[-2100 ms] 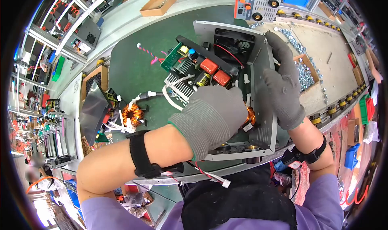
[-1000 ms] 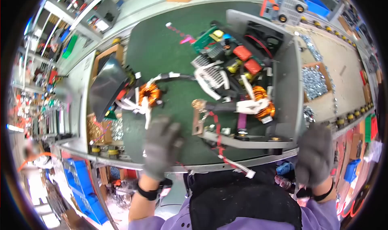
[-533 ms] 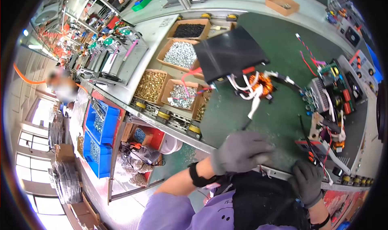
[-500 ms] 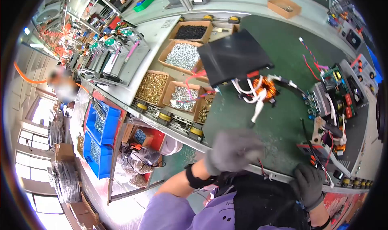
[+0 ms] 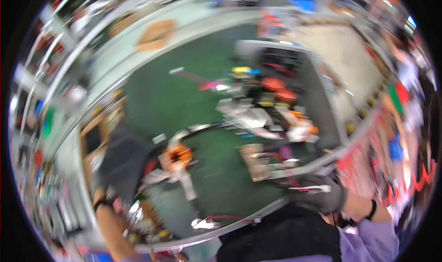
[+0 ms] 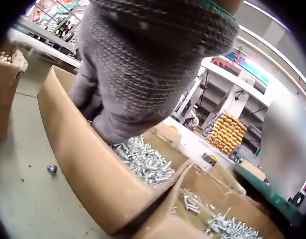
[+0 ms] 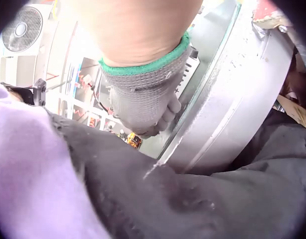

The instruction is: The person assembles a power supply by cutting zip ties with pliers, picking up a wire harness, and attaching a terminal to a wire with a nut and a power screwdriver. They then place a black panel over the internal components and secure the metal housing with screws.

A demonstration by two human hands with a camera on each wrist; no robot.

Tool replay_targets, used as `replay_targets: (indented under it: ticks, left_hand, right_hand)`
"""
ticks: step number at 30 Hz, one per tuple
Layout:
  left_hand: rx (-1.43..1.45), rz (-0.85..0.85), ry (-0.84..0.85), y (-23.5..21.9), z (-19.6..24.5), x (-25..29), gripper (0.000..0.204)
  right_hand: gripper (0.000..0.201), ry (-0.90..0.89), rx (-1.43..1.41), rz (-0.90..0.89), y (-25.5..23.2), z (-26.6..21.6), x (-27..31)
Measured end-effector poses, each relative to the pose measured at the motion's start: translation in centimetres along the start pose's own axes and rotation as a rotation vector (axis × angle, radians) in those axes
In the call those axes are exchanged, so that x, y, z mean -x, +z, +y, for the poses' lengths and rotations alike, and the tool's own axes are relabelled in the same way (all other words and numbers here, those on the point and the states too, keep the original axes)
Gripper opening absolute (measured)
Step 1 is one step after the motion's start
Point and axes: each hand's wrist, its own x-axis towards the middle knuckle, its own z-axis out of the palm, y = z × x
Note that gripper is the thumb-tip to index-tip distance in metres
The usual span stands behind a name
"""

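Locate screws (image 6: 143, 162) in cardboard box (image 6: 83, 154) left of table (image 5: 216, 184), beneath left hand (image 6: 128, 74). Expect light, stiff, slippery pieces; pinch by shanks. Left fingertips hidden in box: opening and hold indeterminable. Right hand (image 7: 143, 107) at near table edge, fingers bent: hold indeterminable.

pass: bare green mat (image 5: 221, 172) between orange copper-wound ring (image 5: 185, 154) and grey metal case (image 5: 321, 105) | far end: black cable (image 5: 209, 126) crosses (blurred) | left hand (image 6: 130, 69): brown cardboard wall (image 6: 88, 164) alongside
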Motion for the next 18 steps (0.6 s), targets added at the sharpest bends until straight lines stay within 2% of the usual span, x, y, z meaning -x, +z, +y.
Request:
replay_targets:
  ticks: [1, 3, 5, 7, 8, 9, 11, 12, 13, 15, 17, 18]
  left_hand:
    - [0.085, -0.020, 0.073, 2.0, 1.1, -7.2, 0.040]
    - [0.219, -0.022, 0.150, 4.5, 4.1, -17.8, 0.039]
    - [0.324, 0.018, 0.143, 4.8, 6.7, -23.3, 0.038]
    - [0.407, 0.096, 0.087, 3.6, 8.1, -26.0, 0.038]
    - [0.439, 0.143, 0.044, 2.4, 8.3, -26.4, 0.037]
    - [0.465, 0.202, -0.013, 0.7, 7.9, -26.1, 0.037]
    - [0.475, 0.359, -0.161, -5.0, 7.6, -22.5, 0.036]
    - [0.321, 0.349, -0.417, -7.3, 12.2, -21.4, 0.029]
    - [0.474, 0.523, -0.351, -8.5, 17.1, -18.9, 0.022]
    - [0.641, 0.852, -0.166, -10.1, 28.8, -12.9, 0.018]
    - [0.572, 0.946, -0.093, -10.8, 36.9, -7.3, 0.017]
    - [0.553, 0.953, -0.006, -10.0, 41.6, -4.8, 0.016]
  right_hand:
    - [0.023, 0.104, -0.035, -0.022, -0.5, -0.7, 1.2]
    - [0.019, 0.219, -0.065, 0.063, -1.9, -0.7, 3.6]
    - [0.016, 0.327, 0.172, 0.161, -3.7, 0.5, 7.5]
    - [0.027, 0.814, 0.297, 0.287, -5.8, 1.7, 11.6]
    - [0.034, 0.890, 0.617, 0.248, -6.5, 2.5, 13.6]
    - [0.042, 0.937, 0.933, 0.203, -6.7, 3.3, 15.6]
    - [0.053, 1.251, 0.858, 0.109, -6.5, 6.4, 22.0]
    - [0.053, 1.278, 0.753, 0.217, -6.1, 7.8, 25.0]
    - [0.053, 1.304, 0.643, 0.317, -5.7, 8.6, 26.2]
    - [0.053, 1.295, 0.468, 0.377, -5.7, 9.7, 27.7]
    - [0.049, 1.390, 0.267, 0.369, -6.0, 10.7, 28.4]
    - [0.049, 1.366, 0.249, 0.346, -6.0, 11.0, 28.7]
